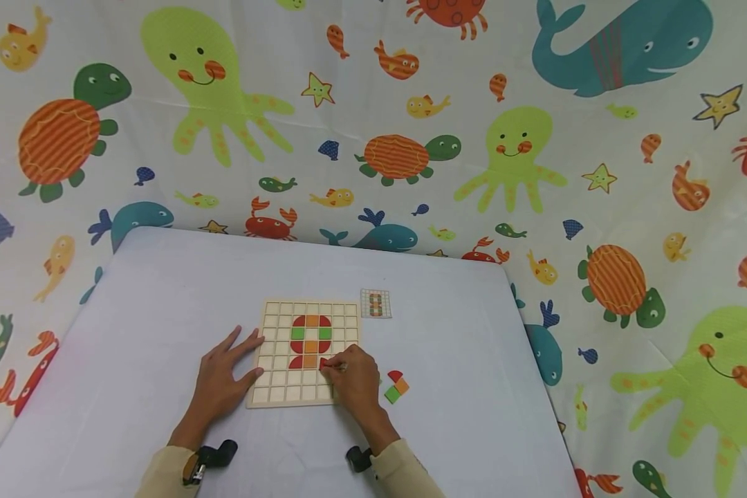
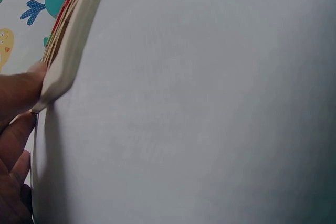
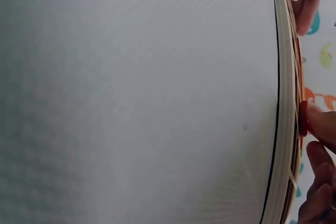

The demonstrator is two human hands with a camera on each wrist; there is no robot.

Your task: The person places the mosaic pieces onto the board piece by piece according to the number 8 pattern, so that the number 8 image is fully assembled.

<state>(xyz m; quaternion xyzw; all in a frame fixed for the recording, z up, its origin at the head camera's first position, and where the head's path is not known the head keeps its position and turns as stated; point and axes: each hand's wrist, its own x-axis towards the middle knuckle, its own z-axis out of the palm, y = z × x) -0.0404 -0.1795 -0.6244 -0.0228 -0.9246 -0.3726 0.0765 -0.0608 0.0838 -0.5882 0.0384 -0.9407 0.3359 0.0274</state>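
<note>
A wooden grid board [image 1: 280, 387] lies on the white table, with red, orange and green tiles [image 1: 311, 333] set in its middle cells. My left hand [image 1: 224, 373] lies flat with straight fingers on the board's left edge [image 2: 63, 72]. My right hand [image 1: 351, 377] pinches a red tile [image 1: 324, 362] at the board's lower right part; that red tile [image 3: 303, 119] shows edge-on against the board's rim [image 3: 286, 103] in the right wrist view. Three loose tiles [image 1: 396, 387], red, orange and green, lie just right of the right hand.
A small pattern card [image 1: 375, 303] lies beyond the board's far right corner. The white table [image 1: 460, 387] ends at a rounded far edge, with a sea-animal print cloth [image 1: 510, 152] behind and around it.
</note>
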